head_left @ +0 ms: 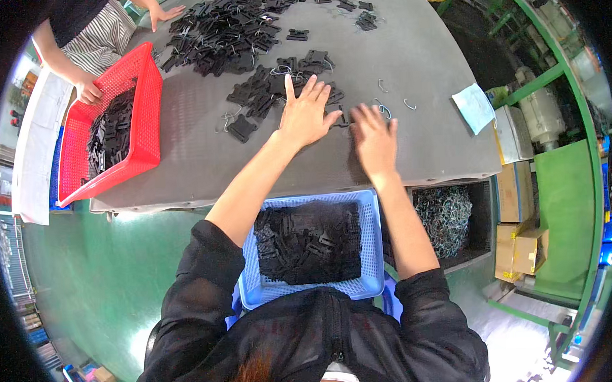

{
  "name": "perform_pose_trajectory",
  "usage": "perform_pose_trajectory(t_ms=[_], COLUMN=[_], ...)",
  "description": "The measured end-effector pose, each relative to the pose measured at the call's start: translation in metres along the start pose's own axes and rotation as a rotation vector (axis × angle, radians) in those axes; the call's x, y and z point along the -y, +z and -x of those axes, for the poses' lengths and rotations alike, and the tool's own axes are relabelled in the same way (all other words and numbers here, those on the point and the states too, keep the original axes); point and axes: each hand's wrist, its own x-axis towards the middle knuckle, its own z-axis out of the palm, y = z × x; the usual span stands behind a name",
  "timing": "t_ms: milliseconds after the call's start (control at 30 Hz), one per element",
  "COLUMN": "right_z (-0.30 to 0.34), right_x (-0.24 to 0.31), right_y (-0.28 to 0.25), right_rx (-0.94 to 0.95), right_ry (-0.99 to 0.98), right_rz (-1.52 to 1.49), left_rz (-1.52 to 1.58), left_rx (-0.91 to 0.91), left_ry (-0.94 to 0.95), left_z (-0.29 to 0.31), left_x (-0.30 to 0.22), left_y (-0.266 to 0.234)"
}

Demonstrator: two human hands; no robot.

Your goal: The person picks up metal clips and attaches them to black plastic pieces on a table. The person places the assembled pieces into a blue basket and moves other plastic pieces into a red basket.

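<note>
Pile of black pieces lies beyond blue basket, long axis slanting away rightward (pieces overlap, many ends hidden). Left hand, fingers spread, covers some. Right hand blurred; cannot tell whether its fingers grip anything.

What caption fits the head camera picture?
Left hand at black pieces, right hand blurred beside it, over a gray table, blue basket below.
</note>
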Motion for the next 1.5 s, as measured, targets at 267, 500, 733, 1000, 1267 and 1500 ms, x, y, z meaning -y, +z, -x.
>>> perform_pose_trajectory(t_ms=[267, 500, 733, 1000, 1267, 1500], right_z=[-0.025, -0.024, 0.037, 0.035, -0.043, -0.103], right_x=[-0.041, 0.025, 0.052, 0.061, 0.01, 0.033], right_y=[-0.008, 0.011, -0.038, -0.055, -0.006, 0.023], right_rx=[-0.21, -0.077, 0.173, 0.139, -0.024, 0.15], right_ry=[0.003, -0.215, -0.395, -0.145, -0.02, 0.123], right_rz=[-0.007, -0.122, -0.345, -0.828, -0.601, -0.258], left_rz=[0.178, -0.055, 0.106, 0.036, 0.433, 0.773], left_rx=[0.018, -0.031, -0.312, -0.082, -0.204, -0.371], left_ry=[0.095, -0.094, -0.151, -0.188, -0.027, -0.302], left_z=[0.037, 0.059, 0.056, 0.03, 0.052, 0.031], left_x=[-0.029, 0.014, 0.039, 0.021, 0.009, 0.041], left_y=[-0.011, -0.02, -0.023, -0.001, -0.021, -0.038])
